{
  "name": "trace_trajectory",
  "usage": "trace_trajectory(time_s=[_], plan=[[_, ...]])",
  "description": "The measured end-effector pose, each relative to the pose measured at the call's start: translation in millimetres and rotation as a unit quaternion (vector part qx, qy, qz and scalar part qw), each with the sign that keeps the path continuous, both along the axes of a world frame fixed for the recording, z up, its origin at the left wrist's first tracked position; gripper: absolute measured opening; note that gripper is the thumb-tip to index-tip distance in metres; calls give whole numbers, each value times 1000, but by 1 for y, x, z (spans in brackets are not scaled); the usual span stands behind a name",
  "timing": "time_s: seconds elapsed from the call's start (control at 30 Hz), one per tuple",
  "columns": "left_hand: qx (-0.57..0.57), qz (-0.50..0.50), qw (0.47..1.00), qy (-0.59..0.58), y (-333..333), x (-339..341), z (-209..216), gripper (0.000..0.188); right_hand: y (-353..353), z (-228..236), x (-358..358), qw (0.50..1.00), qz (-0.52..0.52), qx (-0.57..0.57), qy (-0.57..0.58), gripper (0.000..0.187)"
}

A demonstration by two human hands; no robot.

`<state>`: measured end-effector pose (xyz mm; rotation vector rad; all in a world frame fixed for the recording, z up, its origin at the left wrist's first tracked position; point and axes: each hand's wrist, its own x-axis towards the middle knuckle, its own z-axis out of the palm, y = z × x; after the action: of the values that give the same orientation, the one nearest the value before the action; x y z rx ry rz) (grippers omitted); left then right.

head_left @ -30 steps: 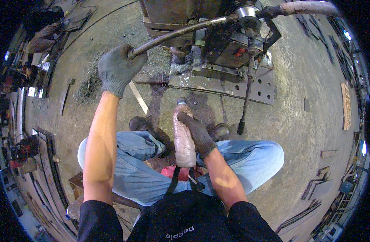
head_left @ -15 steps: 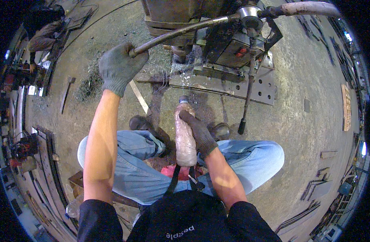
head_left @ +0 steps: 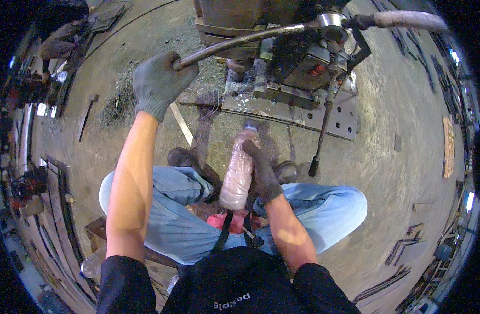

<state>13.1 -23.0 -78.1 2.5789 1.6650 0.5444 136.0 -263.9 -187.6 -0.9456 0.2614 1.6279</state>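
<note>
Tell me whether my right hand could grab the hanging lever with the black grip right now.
Probably not as it stands: your right hand is closed around the bottle. With that hand free, likely yes; the lever hangs to its right, and nothing seems to block its black grip.

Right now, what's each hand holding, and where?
Left hand: metal lever, by its free end. Right hand: plastic bottle, by its body's right side.

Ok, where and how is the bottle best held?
Probably around the upper body of the bottle, from the right, where the right hand has it. It is long and roughly round, its capped end pointing away from the person, so that grip leaves the cap clear. The left hand is on the lever.
</note>
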Motion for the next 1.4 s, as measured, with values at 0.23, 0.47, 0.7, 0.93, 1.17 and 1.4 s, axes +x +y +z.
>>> trace_trajectory(time_s=[0.23, 0.47, 0.7, 0.93, 1.17, 1.4], plan=[[-15, -28, 999, -29, 3, 2, -2, 44, -8, -38, 9, 993, -30, 10, -110, 35], [-14, -21, 1000, 0, 1, -2, 3, 46, -4, -49, 1, 999, 38, 6, -36, 38], [-18, -31, 999, -7, 3, 1, 3, 48, -2, -74, 5, 989, 40, 22, -143, 38], [-21, -18, 1000, 3, 5, -1, -2, 46, -7, -76, 4, 983, 62, 28, -169, 37], [-24, -25, 999, 5, 4, -1, -1, 45, -7, -62, 0, 990, 54, 9, -130, 37], [-13, -20, 1000, -3, 4, 1, -1, 47, -5, -61, 0, 991, 50, 12, -125, 35]])
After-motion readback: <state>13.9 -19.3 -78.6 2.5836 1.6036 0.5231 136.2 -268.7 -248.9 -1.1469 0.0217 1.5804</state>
